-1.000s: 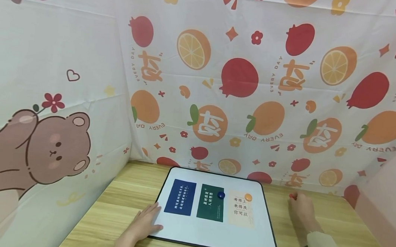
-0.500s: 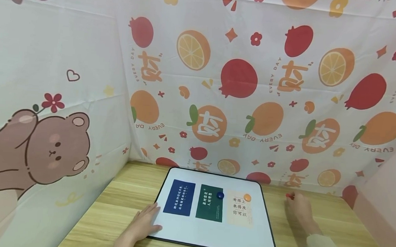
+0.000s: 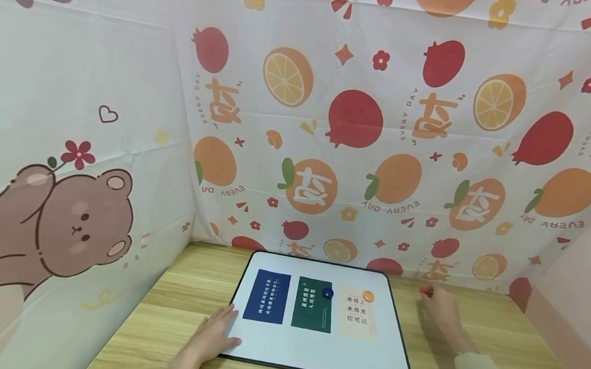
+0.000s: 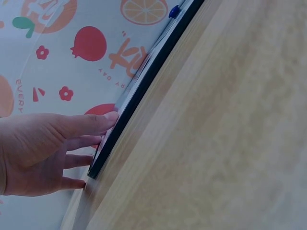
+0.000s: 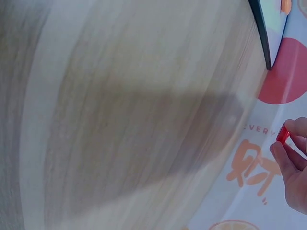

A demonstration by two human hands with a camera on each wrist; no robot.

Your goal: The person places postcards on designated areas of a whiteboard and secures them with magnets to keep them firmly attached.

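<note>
A white magnetic board (image 3: pixel 297 347) with a black frame lies on the table. My left hand (image 3: pixel 209 336) rests on its left edge, fingers straight and spread, the thumb on the white surface. On the board are a blue card (image 3: pixel 267 297), a green card (image 3: pixel 312 308) and a cream card (image 3: pixel 357 328). A round blue magnet (image 3: pixel 327 292) sits at the green card's upper right, and an orange magnet (image 3: pixel 368 296) at the top right of the cream one. Right of the board, my right hand (image 3: pixel 444 314) pinches a small red magnet (image 5: pixel 282 134) between thumb and fingertips.
The wood-grain table (image 3: pixel 168 311) extends on both sides of the board. A fruit-print cloth (image 3: pixel 356 121) hangs just behind the board's far edge, and a cloth with a bear print (image 3: pixel 88 218) closes off the left.
My right hand has moved slightly left toward the board with the red magnet in its fingers. The left hand stays on the board's edge, and the cards and other magnets keep their places.
</note>
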